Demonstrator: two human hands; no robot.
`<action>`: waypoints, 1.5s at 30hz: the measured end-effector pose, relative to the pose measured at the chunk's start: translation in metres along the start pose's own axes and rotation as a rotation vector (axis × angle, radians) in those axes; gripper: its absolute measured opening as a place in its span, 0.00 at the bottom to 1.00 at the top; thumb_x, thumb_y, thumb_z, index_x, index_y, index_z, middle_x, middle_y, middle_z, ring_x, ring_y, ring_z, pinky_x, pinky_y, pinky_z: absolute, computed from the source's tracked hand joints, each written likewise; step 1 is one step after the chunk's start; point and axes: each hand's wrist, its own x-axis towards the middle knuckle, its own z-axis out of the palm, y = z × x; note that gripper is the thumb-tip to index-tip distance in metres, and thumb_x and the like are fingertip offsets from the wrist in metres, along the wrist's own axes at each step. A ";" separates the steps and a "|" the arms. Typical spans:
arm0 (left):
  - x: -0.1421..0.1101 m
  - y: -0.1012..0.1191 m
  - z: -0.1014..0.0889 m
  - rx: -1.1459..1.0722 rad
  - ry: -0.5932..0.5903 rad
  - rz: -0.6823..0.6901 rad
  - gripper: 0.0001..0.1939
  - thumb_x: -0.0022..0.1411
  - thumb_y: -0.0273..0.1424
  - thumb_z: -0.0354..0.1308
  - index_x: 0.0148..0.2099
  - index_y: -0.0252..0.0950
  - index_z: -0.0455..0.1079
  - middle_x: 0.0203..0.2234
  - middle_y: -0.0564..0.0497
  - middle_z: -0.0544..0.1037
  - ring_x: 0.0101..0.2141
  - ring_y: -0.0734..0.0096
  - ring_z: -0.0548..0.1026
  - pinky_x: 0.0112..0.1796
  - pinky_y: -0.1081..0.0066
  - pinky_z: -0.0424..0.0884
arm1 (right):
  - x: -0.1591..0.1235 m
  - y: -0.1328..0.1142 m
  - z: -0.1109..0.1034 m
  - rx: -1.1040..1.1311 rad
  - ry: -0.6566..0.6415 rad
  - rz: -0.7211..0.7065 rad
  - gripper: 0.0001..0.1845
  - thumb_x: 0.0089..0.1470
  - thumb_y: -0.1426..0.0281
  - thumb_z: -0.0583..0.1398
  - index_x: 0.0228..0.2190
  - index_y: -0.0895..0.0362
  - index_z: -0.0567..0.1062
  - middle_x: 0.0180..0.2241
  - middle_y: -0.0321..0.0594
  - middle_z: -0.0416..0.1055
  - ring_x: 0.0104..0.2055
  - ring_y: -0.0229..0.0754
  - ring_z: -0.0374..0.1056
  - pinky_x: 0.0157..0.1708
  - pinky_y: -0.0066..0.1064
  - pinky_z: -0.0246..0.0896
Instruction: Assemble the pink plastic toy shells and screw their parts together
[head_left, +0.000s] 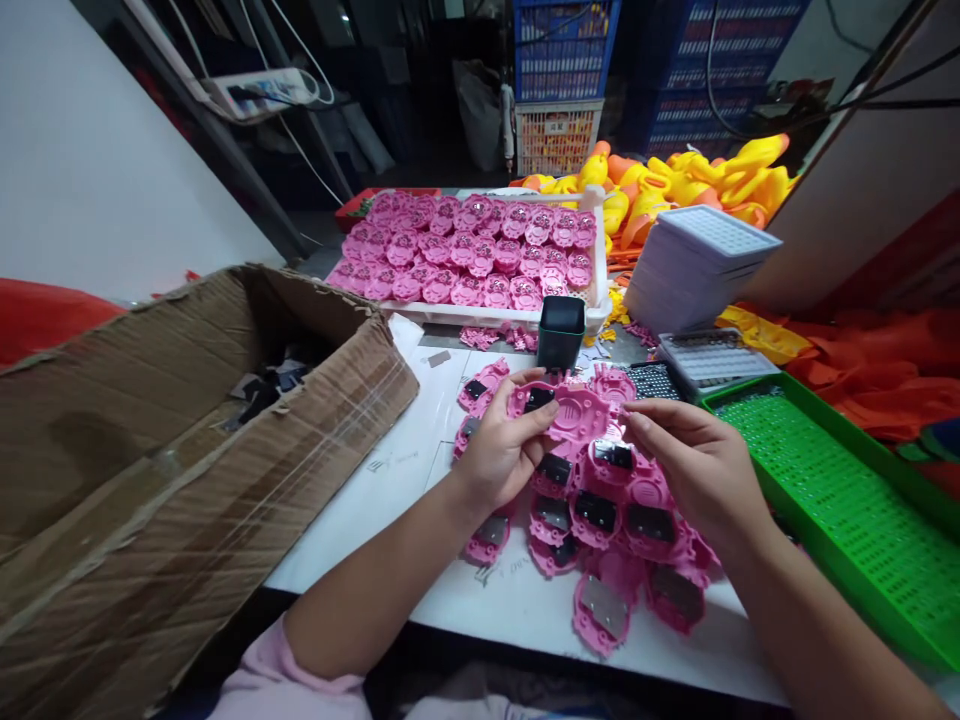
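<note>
White tabletop [375, 520] beneath inward-turned hands [499, 450]

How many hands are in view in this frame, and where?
2: the left hand grips a pink casing near its left end; the right hand is at the casing's right edge. No other hand shows.

"What's over at ten o'clock from here?"
"A white panel [112, 150], and toward eleven a power strip [262, 92] beside a slanting metal post [317, 135]."
"And twelve?"
"A blue crate [562, 90] stacked on a white crate [556, 127], with more blue crates [690, 75] at one o'clock."
"Dim back there, isn't it?"
"Yes, darker than this white tabletop [450, 600] at six."
</note>
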 end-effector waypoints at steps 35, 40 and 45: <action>-0.035 -0.012 0.011 0.492 -0.241 0.468 0.11 0.59 0.24 0.60 0.45 0.41 0.70 0.43 0.50 0.77 0.49 0.65 0.74 0.53 0.63 0.67 | -0.006 0.005 -0.009 -0.025 -0.226 -0.082 0.06 0.49 0.63 0.65 0.32 0.50 0.78 0.29 0.36 0.73 0.29 0.32 0.67 0.28 0.23 0.64; -0.033 -0.010 0.010 0.484 -0.358 0.434 0.12 0.59 0.23 0.60 0.44 0.42 0.70 0.44 0.50 0.78 0.58 0.63 0.65 0.60 0.58 0.59 | -0.004 0.004 -0.017 0.051 -0.263 -0.069 0.05 0.46 0.65 0.67 0.26 0.52 0.77 0.28 0.36 0.71 0.30 0.35 0.66 0.29 0.27 0.65; -0.032 -0.009 0.008 0.481 -0.374 0.466 0.14 0.58 0.23 0.60 0.46 0.44 0.70 0.48 0.50 0.76 0.54 0.63 0.70 0.56 0.59 0.64 | -0.007 0.000 -0.011 0.106 -0.209 -0.077 0.06 0.42 0.65 0.69 0.26 0.50 0.78 0.28 0.36 0.72 0.30 0.35 0.68 0.29 0.28 0.66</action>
